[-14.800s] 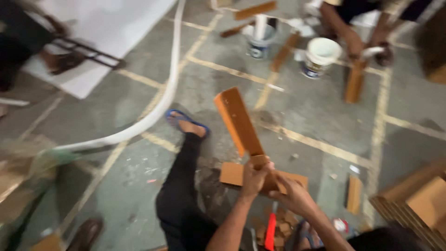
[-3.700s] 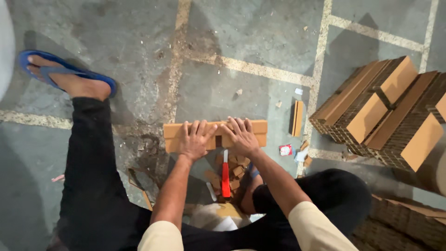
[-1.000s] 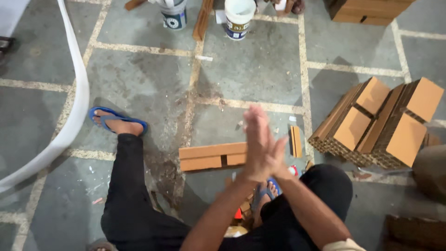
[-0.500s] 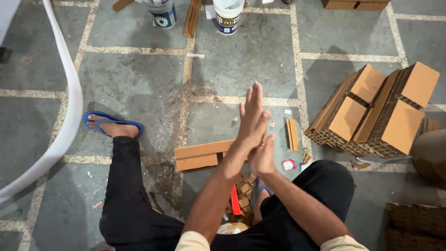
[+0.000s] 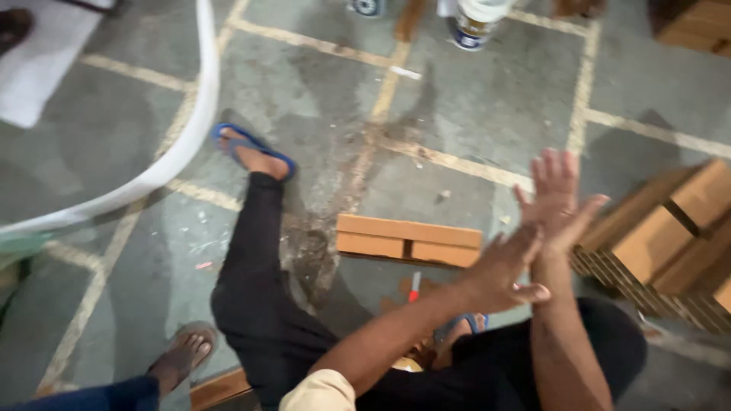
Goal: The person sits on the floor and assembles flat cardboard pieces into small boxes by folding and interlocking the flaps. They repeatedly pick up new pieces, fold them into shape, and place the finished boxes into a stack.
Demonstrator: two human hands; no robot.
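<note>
Both of my hands are raised in front of me and hold nothing. My right hand (image 5: pixel 560 190) points up with its fingers spread. My left hand (image 5: pixel 506 270) lies across the right wrist, touching it, fingers loosely apart. Below and to the left of the hands, a flat folded brown cardboard piece (image 5: pixel 407 240) lies on the concrete floor. A red-handled tool (image 5: pixel 413 286) lies just in front of it, near my knee. My left leg in black trousers stretches out to a foot in a blue sandal (image 5: pixel 255 152).
Stacks of folded brown cardboard (image 5: pixel 670 228) stand at the right. A white pipe (image 5: pixel 183 144) curves across the floor at the left. Paint buckets (image 5: pixel 476 19) sit at the top. Another person's sandalled foot (image 5: pixel 183 354) is at the lower left.
My hands were pressed palm to palm over the cardboard piece. They now sit further right, with the left hand slid down to the right wrist. The view has swung left.
</note>
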